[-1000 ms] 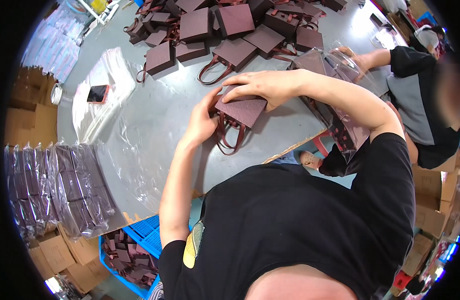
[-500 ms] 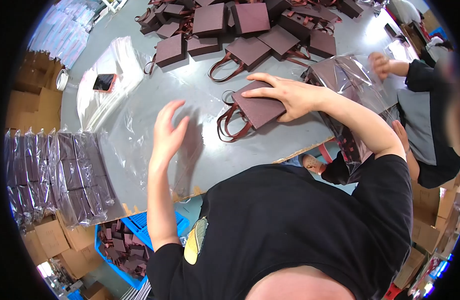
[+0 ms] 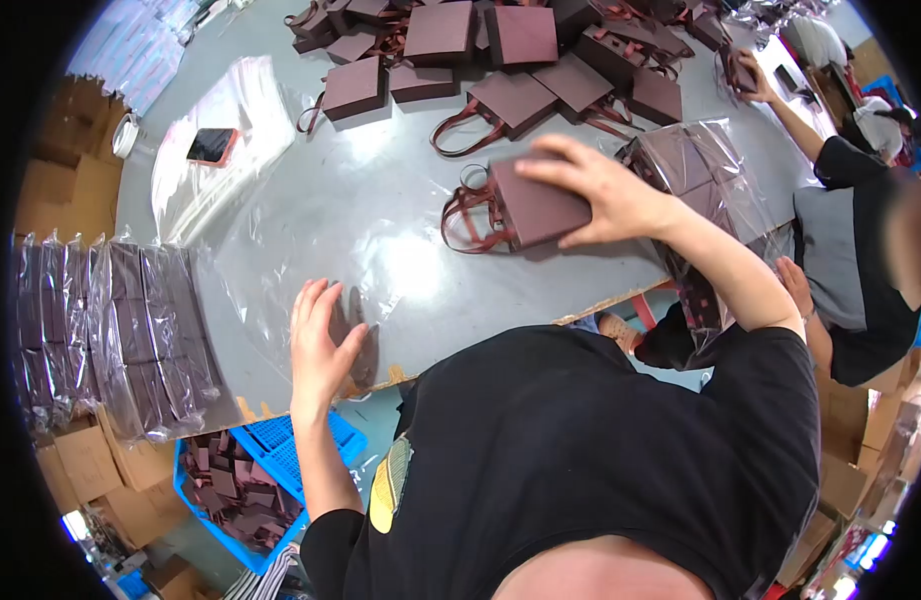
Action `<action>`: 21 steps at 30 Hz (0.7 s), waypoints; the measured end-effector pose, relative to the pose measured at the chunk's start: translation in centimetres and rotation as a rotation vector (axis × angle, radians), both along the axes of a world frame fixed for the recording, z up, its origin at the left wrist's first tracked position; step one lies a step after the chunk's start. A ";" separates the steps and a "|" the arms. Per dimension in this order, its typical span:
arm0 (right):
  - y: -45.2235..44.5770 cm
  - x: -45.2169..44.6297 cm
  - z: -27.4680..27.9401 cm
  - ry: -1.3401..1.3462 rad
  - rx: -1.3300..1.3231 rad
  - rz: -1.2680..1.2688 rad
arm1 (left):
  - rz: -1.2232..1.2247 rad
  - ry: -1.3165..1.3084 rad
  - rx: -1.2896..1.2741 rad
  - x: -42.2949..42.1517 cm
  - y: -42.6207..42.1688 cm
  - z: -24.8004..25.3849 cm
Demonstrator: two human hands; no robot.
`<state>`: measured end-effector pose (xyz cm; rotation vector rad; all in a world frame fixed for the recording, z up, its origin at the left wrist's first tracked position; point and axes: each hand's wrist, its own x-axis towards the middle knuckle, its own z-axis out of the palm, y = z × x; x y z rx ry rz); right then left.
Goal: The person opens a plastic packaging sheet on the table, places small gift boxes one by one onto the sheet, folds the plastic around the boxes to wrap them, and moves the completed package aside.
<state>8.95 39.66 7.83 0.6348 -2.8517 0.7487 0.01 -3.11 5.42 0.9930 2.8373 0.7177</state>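
Note:
A dark maroon box-shaped bag (image 3: pixel 541 205) lies on the grey table (image 3: pixel 381 200), its ribbon handles pointing left. My right hand (image 3: pixel 611 190) grips it from the right side, fingers across its top. Near the front edge of the table, my left hand (image 3: pixel 321 340) is over the surface with its fingers apart and nothing in it. Beyond the held bag, a pile of similar maroon bags (image 3: pixel 441 35) covers the back of the table. To the right of my right hand stand maroon bags in clear plastic (image 3: pixel 686 165).
Clear-wrapped stacks (image 3: pixel 141 330) stand at the left. A phone (image 3: pixel 213 146) rests on white plastic sleeves (image 3: pixel 241 110). Below the edge is a blue crate (image 3: pixel 241 550) of small maroon pieces. A co-worker (image 3: pixel 841 260) at the right holds a small maroon bag (image 3: pixel 736 72).
My left hand has let go of the bag and moved left and towards the front edge. My right hand has shifted the bag rightward. The co-worker's hand has reached to the back right.

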 end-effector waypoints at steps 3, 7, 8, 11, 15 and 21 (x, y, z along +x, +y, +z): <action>-0.2 0.5 -0.7 -0.171 -0.071 0.007 | 0.051 -0.023 -0.010 0.5 -1.1 -1.2; 0.4 0.2 -0.3 -0.208 -0.102 0.015 | 0.083 -0.019 0.058 0.7 -2.3 -3.0; 0.4 0.2 -0.2 -0.215 -0.087 0.011 | 0.085 -0.002 0.058 0.8 -2.4 -3.1; 0.2 0.0 -0.1 -0.198 -0.044 0.005 | 0.097 0.050 0.058 0.8 -2.6 -3.6; -0.2 0.2 -0.8 -0.152 -0.056 -0.027 | 0.155 0.093 0.123 0.9 -2.5 -4.8; -4.4 -0.4 1.7 0.037 -0.186 -0.073 | 0.253 0.091 0.132 1.8 -0.9 -4.7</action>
